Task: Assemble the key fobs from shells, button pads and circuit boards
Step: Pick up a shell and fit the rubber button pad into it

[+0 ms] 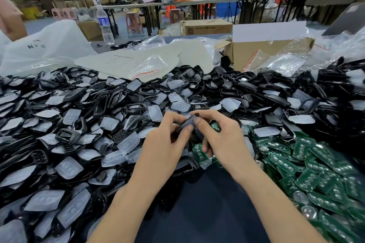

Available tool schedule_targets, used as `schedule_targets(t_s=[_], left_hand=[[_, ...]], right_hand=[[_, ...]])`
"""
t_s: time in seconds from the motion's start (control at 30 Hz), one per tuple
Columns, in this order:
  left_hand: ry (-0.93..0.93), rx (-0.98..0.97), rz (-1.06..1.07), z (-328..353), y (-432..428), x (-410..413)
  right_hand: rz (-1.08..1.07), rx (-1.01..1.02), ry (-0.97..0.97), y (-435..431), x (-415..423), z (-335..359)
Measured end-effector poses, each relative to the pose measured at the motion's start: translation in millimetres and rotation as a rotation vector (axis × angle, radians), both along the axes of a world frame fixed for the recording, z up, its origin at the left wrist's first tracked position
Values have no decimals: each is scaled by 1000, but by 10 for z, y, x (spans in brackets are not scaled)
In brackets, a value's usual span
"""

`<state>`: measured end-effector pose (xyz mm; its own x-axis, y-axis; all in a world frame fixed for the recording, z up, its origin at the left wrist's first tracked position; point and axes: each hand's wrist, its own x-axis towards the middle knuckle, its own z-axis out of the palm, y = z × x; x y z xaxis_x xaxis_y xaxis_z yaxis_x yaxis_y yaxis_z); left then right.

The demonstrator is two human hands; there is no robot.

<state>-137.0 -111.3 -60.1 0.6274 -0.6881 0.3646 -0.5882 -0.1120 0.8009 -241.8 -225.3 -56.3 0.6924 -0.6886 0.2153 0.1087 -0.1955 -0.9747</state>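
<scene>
Clear button pads [128, 142] piled on the left, then left hand [166, 140] and right hand [225, 140] both pinching one black shell [186, 123] between them, long side tilted lower-left to upper-right. Green circuit boards [316, 165] lie just right of the right hand, so that's probably the nearer grabber

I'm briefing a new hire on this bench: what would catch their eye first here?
First, the heap of black shells and clear pads that covers the table from the left edge to the far right. Then the green boards, piled at the near right. In the middle, the left hand and right hand pinch a single shell between them.
</scene>
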Motion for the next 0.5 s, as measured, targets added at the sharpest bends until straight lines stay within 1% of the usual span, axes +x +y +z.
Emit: schedule_targets(t_s=[0.07,0.13,0.2,0.3,0.4,0.5], left_hand=[[-133,-8,53,-8,-3,5],[-286,-56,94,12,-2,1],[-437,-130,106,48,13,-4],[-565,-211,103,80,37,7],[-624,-237,82,96,54,2],[-651,-242,51,94,62,-11]], right_hand=[[6,-49,15,25,17,-20],[11,-52,0,26,27,-16],[23,-11,-40,-3,22,1],[17,68,-50,-60,4,-3],[19,229,-40,-95,23,-18],[18,488,-130,-113,72,-8]])
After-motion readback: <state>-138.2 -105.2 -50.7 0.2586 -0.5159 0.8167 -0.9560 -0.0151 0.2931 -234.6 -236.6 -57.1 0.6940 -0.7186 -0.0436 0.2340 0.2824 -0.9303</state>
